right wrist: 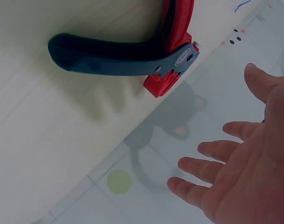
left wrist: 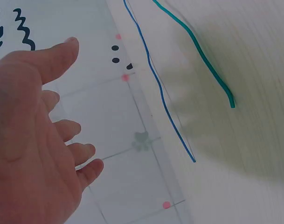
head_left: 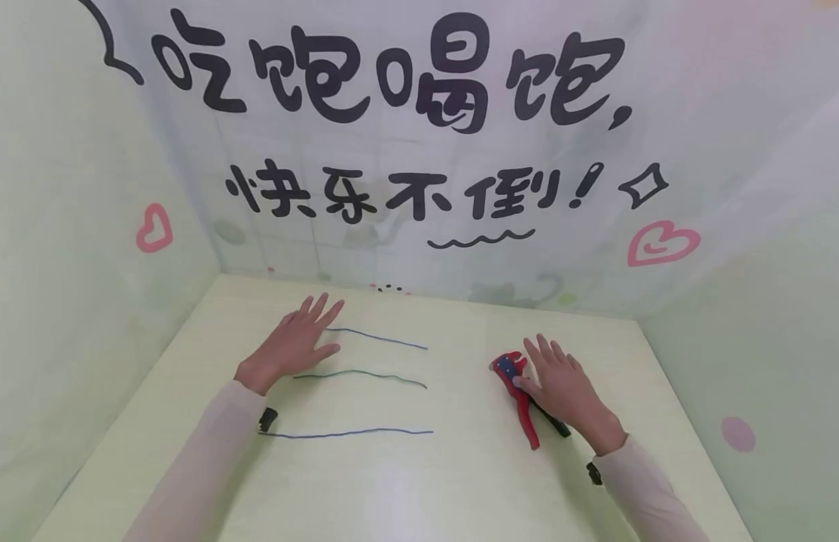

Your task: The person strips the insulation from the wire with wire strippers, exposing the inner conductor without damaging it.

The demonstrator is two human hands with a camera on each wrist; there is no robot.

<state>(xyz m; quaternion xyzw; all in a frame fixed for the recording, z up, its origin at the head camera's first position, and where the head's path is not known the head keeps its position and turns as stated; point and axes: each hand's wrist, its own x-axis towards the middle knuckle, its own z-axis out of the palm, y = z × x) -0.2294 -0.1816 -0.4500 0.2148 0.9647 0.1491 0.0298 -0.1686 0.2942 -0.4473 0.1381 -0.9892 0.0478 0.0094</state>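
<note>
My left hand (head_left: pixel 292 345) hovers over the left ends of two wires, its fingers spread and holding nothing. Beneath it lie a blue wire (head_left: pixel 375 336) at the back and a green wire (head_left: pixel 355 371) in the middle. A second blue wire (head_left: pixel 324 436) stretches across the table nearer to me, by the left sleeve. On the right, a wire stripper (head_left: pixel 507 369) with one red and one dark handle lies on the table. My right hand (head_left: pixel 565 385) overlaps it in the head view; the right wrist view shows this hand's fingers extended, apart from the stripper (right wrist: pixel 109 63).
The pale wooden table (head_left: pixel 365 497) is enclosed by a back curtain (head_left: pixel 406 260) with large black lettering and pink hearts, and by pale side walls. A small black device (head_left: pixel 267 418) sits at the left wrist, another (head_left: pixel 594 473) at the right.
</note>
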